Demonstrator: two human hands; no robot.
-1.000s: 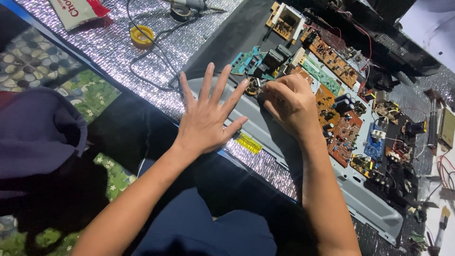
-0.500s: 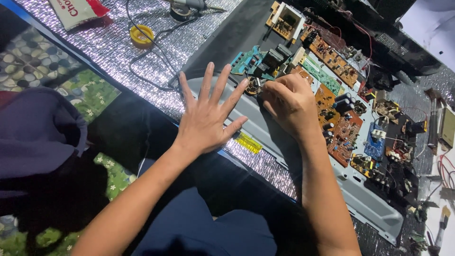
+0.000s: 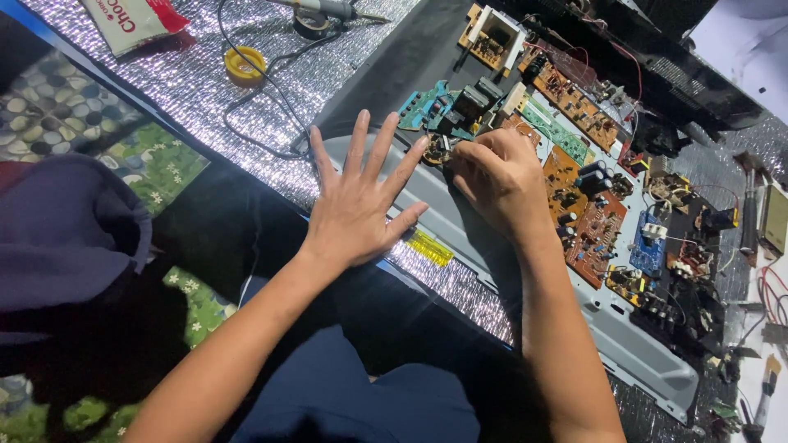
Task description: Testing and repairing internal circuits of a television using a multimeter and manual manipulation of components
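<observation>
Nothing has moved: my left hand [image 3: 357,205] stays splayed flat on the grey chassis [image 3: 460,221] edge, my right hand [image 3: 497,176] pinches a small part [image 3: 437,151] beside it.

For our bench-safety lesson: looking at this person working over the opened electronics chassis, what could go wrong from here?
1. The right hand pinches a small part beside the bare circuit boards; its fingers could brush sharp solder points or charged capacitors.
2. The left hand presses flat on the grey chassis, whose metal edge might cut.
3. The soldering iron lies on the foil mat with its cable looped nearby; a snag could drag it.
</observation>
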